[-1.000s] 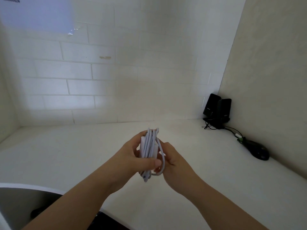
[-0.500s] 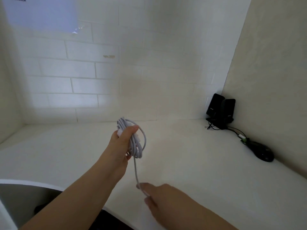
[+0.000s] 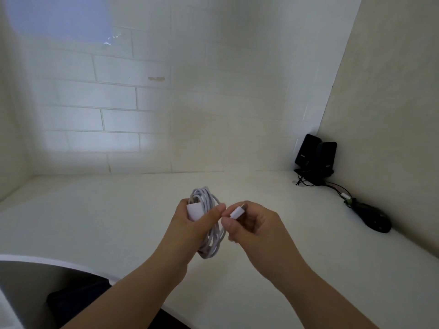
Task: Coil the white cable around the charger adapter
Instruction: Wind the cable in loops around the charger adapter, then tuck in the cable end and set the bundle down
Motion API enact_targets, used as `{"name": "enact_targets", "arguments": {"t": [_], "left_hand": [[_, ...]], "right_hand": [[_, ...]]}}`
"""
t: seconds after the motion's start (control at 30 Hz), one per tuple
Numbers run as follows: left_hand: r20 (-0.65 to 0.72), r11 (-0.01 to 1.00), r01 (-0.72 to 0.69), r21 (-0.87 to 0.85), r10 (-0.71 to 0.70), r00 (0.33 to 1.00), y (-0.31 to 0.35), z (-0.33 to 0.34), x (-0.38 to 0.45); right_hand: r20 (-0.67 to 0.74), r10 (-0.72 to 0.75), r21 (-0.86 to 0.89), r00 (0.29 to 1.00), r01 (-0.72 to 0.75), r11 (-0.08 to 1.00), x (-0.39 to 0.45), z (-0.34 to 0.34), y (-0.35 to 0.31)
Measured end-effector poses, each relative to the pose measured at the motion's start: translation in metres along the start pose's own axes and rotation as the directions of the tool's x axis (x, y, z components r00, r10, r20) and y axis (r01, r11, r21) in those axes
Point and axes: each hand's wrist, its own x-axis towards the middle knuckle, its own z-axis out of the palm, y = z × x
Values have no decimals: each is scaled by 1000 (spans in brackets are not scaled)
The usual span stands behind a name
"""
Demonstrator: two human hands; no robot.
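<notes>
My left hand (image 3: 190, 227) grips the white charger adapter (image 3: 194, 211) with the white cable (image 3: 213, 236) looped around it in several turns. The loops stick out above and below my fingers, and my thumb presses across them. My right hand (image 3: 251, 224) pinches the cable's white plug end (image 3: 237, 211) between thumb and fingers, just right of the coil. Both hands hover above the white desk (image 3: 118, 214).
Two black speakers (image 3: 316, 154) stand in the far right corner with dark wires trailing to a black mouse (image 3: 377, 220) by the right wall. A white brick wall rises behind the desk. The desk's curved front edge (image 3: 59, 263) cuts in at lower left.
My right hand rose from low near the desk edge to beside the coil, bringing the plug end with it. My left hand lowered slightly with the coiled adapter.
</notes>
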Motion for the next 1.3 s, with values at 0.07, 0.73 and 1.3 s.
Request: {"name": "enact_targets", "arguments": {"t": [0.07, 0.73, 1.3], "left_hand": [[50, 999, 31, 12, -31, 998, 1, 3, -2], [27, 932, -163, 324, 164, 986, -6, -9, 0], [400, 947, 188, -261, -71, 914, 8, -22, -6]], "right_hand": [[-65, -76, -176, 995, 63, 982, -1, 4, 6], [46, -248, -449, 968, 242, 860, -9, 14, 9], [12, -76, -76, 997, 76, 994, 5, -7, 8]]}}
